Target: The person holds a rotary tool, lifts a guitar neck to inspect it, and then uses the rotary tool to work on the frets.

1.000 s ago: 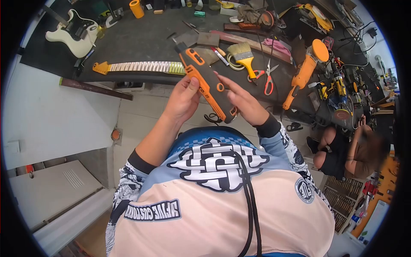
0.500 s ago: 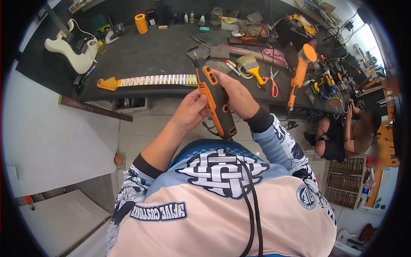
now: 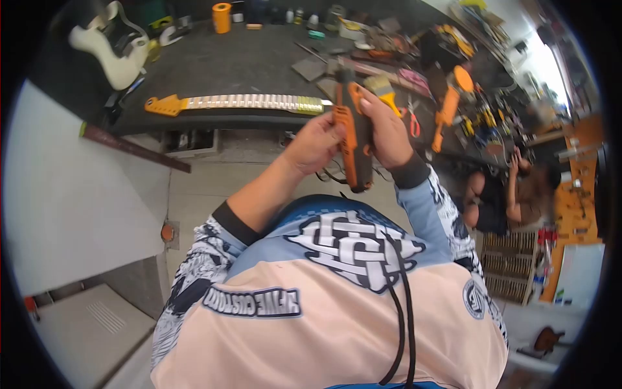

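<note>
An orange-and-black rotary tool (image 3: 354,139) stands nearly upright in front of me, its narrow black end toward the bench. My right hand (image 3: 387,133) is closed around its right side, thumb near the top. From the other side my left hand (image 3: 314,144) presses its fingers against the orange casing. Behind the tool, a guitar neck (image 3: 246,102) with a maple-coloured headstock lies along the front of the dark bench, its right end close to the tool. A thin cord hangs below my hands.
A white electric guitar (image 3: 120,55) lies at the left of the workbench (image 3: 227,65). An orange roll (image 3: 221,18) stands at the back. To the right are a paintbrush (image 3: 383,91), red-handled scissors (image 3: 413,120) and an orange power tool (image 3: 448,107). Another person (image 3: 525,194) sits at the far right.
Both hands have moved right and slightly up in view with the rotary tool, which now stands more upright. My view has shifted, and the guitar neck appears higher in it.
</note>
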Available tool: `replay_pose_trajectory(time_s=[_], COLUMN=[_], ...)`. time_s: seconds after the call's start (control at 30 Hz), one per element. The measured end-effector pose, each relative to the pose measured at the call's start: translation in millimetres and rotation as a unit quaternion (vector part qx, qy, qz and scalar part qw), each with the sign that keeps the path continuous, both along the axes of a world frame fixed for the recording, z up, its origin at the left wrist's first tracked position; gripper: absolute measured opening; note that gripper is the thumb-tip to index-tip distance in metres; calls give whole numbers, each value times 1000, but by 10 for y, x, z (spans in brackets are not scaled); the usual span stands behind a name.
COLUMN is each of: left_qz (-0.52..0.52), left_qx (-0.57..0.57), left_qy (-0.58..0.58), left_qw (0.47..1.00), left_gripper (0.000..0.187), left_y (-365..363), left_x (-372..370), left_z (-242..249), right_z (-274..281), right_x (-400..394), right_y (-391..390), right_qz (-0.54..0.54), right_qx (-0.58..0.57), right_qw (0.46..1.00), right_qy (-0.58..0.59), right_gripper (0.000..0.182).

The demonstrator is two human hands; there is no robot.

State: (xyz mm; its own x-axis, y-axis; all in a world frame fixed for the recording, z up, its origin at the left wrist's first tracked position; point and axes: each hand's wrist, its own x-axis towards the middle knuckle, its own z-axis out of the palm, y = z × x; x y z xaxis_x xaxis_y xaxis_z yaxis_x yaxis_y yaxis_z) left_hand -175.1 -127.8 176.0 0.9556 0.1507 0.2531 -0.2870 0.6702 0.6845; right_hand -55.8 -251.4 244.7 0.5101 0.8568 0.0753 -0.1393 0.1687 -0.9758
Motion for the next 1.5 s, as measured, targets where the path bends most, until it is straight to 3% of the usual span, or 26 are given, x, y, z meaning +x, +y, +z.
replay_pose_trajectory(time_s=[0.1, 0.2, 0.3, 0.5, 0.63, 0.67, 0.77, 0.8, 0.9, 1.0, 1.1, 1.2, 1.4, 1.5], left_qz=[20, 34, 44, 49, 47, 43, 63, 64, 70, 64, 55, 41, -12, -30], left_qx=[-16, -30, -42, -41, -32, -35, -28, -34, -32, -27, -29, -11, 14, 16], left_qy=[8, 0, -23, -29, -48, -42, -33, -22, -18, 10, 20, 16, 27, 43], left_qw=[1000, 999, 998, 998, 997, 998, 997, 997, 997, 998, 998, 999, 999, 999], left_gripper=[52, 57, 61, 59, 59, 60, 61, 64, 65, 65, 64, 64, 64, 64], left_y=[95, 218, 320, 304, 307, 328, 389, 404, 447, 563, 625, 677, 864, 923], left_x=[-75, -153, -211, -196, -151, -161, -89, -77, -11, 132, 409, 782, 1612, 1979], left_z=[77, 297, 370, 327, 303, 287, 293, 319, 239, 131, 71, 38, -77, -132], right_z=[107, -94, -348, -252, -433, -443, -445, -490, -520, -616, -780, -836, -981, -942], right_x=[-41, -12, -165, -442, -479, -479, -475, -421, -263, -36, 180, 414, 1211, 1825], right_y=[-66, -426, -656, -625, -527, -499, -437, -404, -407, -357, -234, -181, -82, -147], right_qz=[67, 62, 151, 103, 86, 77, 86, 93, 90, 93, 49, 12, 8, 101], right_qx=[9, -7, -59, -29, 11, 23, 27, -7, 52, 20, 30, 36, 11, -58], right_qw=[998, 998, 986, 993, 995, 992, 996, 993, 994, 993, 998, 999, 999, 990], right_qy=[-1, -25, 44, -57, 42, 102, -18, 77, -46, 75, 23, -25, 45, 82], right_gripper=[58, 62, 63, 59, 51, 54, 73, 92, 77, 61, 53, 52, 56, 56])
